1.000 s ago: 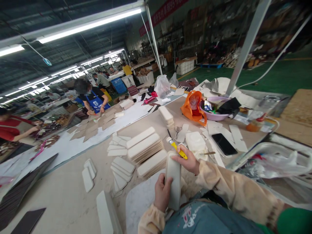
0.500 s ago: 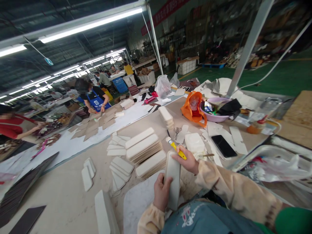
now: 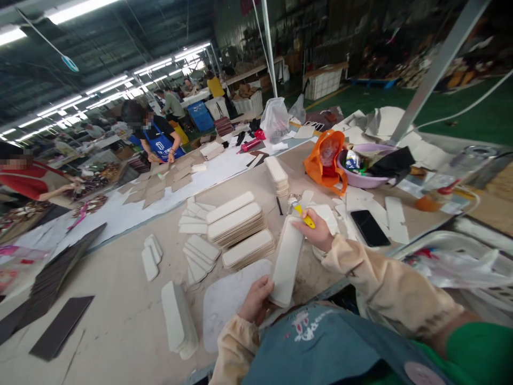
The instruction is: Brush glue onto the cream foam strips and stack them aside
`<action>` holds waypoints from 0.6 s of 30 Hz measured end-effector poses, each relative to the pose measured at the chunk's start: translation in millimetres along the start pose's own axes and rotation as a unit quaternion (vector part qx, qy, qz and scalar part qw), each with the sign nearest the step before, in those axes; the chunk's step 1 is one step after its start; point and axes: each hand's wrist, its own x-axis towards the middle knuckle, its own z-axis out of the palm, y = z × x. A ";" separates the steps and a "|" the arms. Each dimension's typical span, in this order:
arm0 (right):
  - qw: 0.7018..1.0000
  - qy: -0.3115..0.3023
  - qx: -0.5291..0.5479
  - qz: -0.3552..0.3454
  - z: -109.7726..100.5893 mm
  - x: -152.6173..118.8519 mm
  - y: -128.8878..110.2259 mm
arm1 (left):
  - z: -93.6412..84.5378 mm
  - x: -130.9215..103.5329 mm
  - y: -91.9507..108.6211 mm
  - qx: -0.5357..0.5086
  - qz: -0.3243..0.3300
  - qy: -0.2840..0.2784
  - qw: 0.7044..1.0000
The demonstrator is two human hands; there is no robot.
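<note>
Left hand [image 3: 256, 298] clamps a long off-white round-cornered board [image 3: 287, 262] low, right hand [image 3: 319, 231] its top plus a yellow-handled brush [image 3: 300, 209], likely for steadiness.

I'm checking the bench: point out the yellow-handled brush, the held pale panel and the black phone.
Yellow-handled brush [image 3: 308, 220]: head view, on its handle.
Pale panel [image 3: 287, 261]: head view, middle of its face.
Black phone [image 3: 369, 228]: head view, on its screen.

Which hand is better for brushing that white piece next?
Probably the right hand: it holds the yellow brush, though it also seems to touch the far end of the white piece. The left hand grips the near end, so it suits steadying better.
</note>
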 end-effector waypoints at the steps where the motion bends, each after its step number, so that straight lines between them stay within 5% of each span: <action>1: 1.000 0.004 -0.006 0.007 -1.9 1.3 3.4 | -0.4 -1.2 -2.5 0.001 -0.002 -0.010 1.000; 10: 1.000 0.012 -0.018 0.016 -9.4 1.3 18.5 | 3.7 10.0 -32.1 0.069 0.089 0.131 0.985; 18: 0.999 0.012 -0.046 0.006 -17.0 -2.4 20.0 | 9.4 8.1 -39.2 0.050 0.059 0.132 0.988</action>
